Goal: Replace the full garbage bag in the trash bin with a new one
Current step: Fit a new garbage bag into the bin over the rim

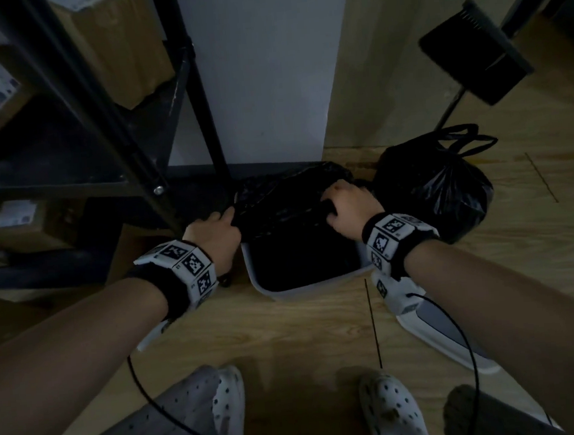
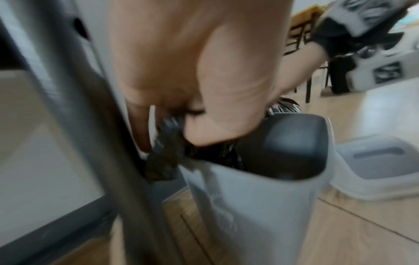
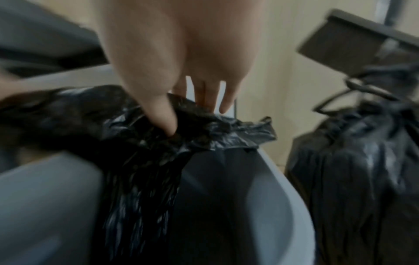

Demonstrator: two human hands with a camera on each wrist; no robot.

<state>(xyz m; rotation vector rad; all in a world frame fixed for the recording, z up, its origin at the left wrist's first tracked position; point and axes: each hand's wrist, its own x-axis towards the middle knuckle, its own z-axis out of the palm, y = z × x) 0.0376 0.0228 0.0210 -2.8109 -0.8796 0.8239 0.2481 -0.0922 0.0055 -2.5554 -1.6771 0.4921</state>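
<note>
A grey trash bin (image 1: 313, 288) (image 2: 254, 206) (image 3: 292, 206) stands on the wooden floor by the wall. A new black bag (image 1: 284, 200) (image 2: 165, 154) (image 3: 145, 143) hangs partly inside it, its mouth bunched over the far rim. My left hand (image 1: 216, 231) (image 2: 192, 114) pinches the bag's edge at the bin's left rim. My right hand (image 1: 348, 205) (image 3: 179, 114) grips the bag's edge near the right rim, thumb pressed into the plastic. The full black bag (image 1: 437, 185) (image 3: 362, 161), tied at the top, sits on the floor right of the bin.
The bin's grey lid (image 1: 445, 328) (image 2: 376, 166) lies on the floor at right. A black metal shelf (image 1: 107, 135) with cardboard boxes stands close on the left. A dark dustpan (image 1: 475, 55) (image 3: 353, 50) leans behind the full bag. My shoes (image 1: 393, 411) are near the bin.
</note>
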